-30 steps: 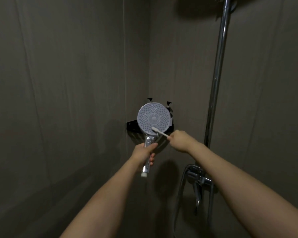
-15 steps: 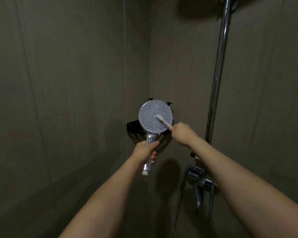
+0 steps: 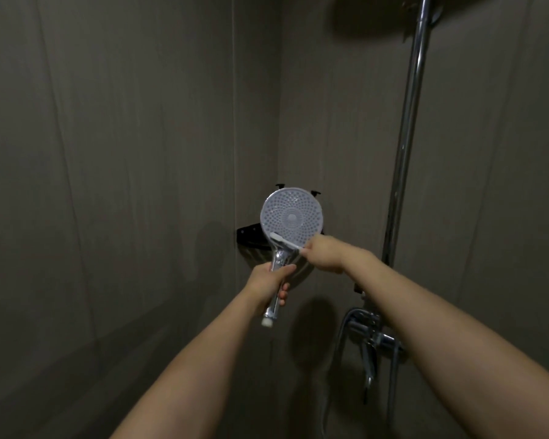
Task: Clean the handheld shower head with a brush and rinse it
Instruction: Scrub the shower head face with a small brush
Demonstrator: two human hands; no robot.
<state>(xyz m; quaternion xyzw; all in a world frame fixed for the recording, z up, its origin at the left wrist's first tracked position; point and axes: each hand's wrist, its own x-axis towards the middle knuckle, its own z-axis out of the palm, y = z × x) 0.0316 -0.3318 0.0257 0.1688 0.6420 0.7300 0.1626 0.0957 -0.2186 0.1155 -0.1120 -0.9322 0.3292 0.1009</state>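
at the corner of the shower, out in front of both arms, i see the left hand (image 3: pixel 268 278) wrapped round the chrome handle of the shower head (image 3: pixel 291 217), fingers curled tight and thumb lying across the front. the handle is shiny and tapered, and its white end sticks out below the fist with no hose on it that i can see. the round face points back at me, pale grey plastic, dotted with rings of tiny nozzles round a plain centre disc.

i see the right hand (image 3: pixel 325 252) pinching the end of a thin white brush (image 3: pixel 285 241), fingers closed round its handle. the brush lies slanted across the lower edge of the face, bristle end toward the left rim, touching the plate just above the neck. the bristles themselves are too small and blurred for me to make out.

behind the head a black corner shelf (image 3: pixel 248 236) is mostly hidden; only its left arm and two dark pump tops show. a chrome riser pipe (image 3: pixel 406 134) runs up the right wall, cut off at the top. below it the mixer tap (image 3: pixel 370 340) sits dim, partly covered by my right forearm. the walls are matte grey-brown panels.
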